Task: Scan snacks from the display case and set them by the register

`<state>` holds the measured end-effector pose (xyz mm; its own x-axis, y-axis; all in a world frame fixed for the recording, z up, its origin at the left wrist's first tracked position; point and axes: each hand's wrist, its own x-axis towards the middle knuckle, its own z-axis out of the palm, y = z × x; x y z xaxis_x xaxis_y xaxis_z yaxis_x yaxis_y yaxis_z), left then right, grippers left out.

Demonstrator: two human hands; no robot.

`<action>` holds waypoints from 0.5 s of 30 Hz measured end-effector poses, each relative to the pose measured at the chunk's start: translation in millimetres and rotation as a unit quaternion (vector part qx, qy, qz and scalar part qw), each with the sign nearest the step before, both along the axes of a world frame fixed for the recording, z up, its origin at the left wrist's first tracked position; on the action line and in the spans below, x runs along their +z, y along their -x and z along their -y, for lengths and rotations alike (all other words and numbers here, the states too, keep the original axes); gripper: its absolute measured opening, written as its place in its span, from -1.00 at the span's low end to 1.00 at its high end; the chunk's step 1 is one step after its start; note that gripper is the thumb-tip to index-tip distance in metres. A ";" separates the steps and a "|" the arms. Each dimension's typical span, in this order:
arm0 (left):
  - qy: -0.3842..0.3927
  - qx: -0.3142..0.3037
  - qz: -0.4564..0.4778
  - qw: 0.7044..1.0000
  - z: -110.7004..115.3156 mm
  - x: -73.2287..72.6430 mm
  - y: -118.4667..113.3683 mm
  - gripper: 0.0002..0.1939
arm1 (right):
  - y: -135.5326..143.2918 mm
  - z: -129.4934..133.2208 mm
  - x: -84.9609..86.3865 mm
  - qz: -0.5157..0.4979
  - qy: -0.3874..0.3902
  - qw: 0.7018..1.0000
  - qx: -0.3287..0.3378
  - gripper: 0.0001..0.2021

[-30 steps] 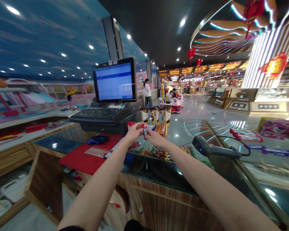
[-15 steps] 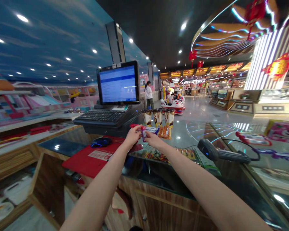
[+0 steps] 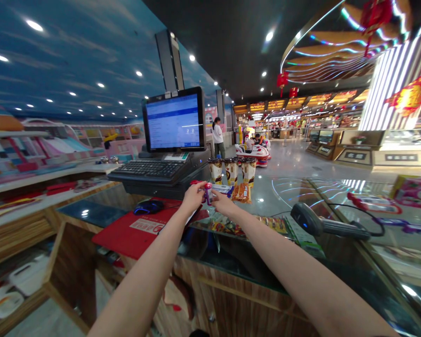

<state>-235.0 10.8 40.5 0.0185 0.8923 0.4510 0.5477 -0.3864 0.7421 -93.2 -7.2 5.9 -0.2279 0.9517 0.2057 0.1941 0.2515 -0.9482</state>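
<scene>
Both hands meet over the glass counter around a small purple bottle-like container [image 3: 208, 194] with a pinkish-red cap. My left hand [image 3: 192, 196] is closed on its left side, fingers bent near the cap. On the other side, the fingers of my right hand [image 3: 223, 204] pinch it lower down. The print on the container is too small to read. Just behind the hands lies a blue-purple and white packet [image 3: 224, 189], partly covered. Right of it is an orange-brown snack packet [image 3: 242, 192]. Three dark-lidded printed cups [image 3: 231, 172] stand upright in a row beyond.
A monitor [image 3: 174, 120] and keyboard [image 3: 145, 171] stand at left, with a mouse [image 3: 148, 207] on a red mat [image 3: 126, 234]. At right lies a corded barcode scanner [image 3: 328, 225]. An open wooden cabinet door [image 3: 68, 271] juts out below left.
The view has shifted very slightly. Both hands keep hold of the purple container, which shows a little less of its lower end.
</scene>
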 end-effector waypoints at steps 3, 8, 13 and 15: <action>-0.001 -0.001 -0.002 1.000 -1.7 -1.5 0.6 -0.59 | 1.9 2.0 1.4 -0.009 0.019 1.000 -0.008 -0.35; 0.001 0.001 -0.010 1.000 -4.6 -3.4 2.3 -0.57 | 4.0 1.9 2.2 -0.025 0.012 1.000 0.014 -0.41; -0.023 0.023 -0.053 0.998 -9.1 -4.8 6.2 -0.58 | 5.1 4.7 5.4 -0.026 0.029 0.999 0.013 -0.39; -0.042 0.034 -0.063 0.997 -10.1 -5.2 7.0 -0.60 | 5.9 6.5 7.6 -0.028 0.037 0.999 0.015 -0.36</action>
<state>-242.0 20.9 35.2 0.0203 0.8527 0.5221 0.6608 -0.4033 0.6330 -99.1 -13.7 13.6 -0.2472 0.9577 0.1475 0.1336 0.1844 -0.9737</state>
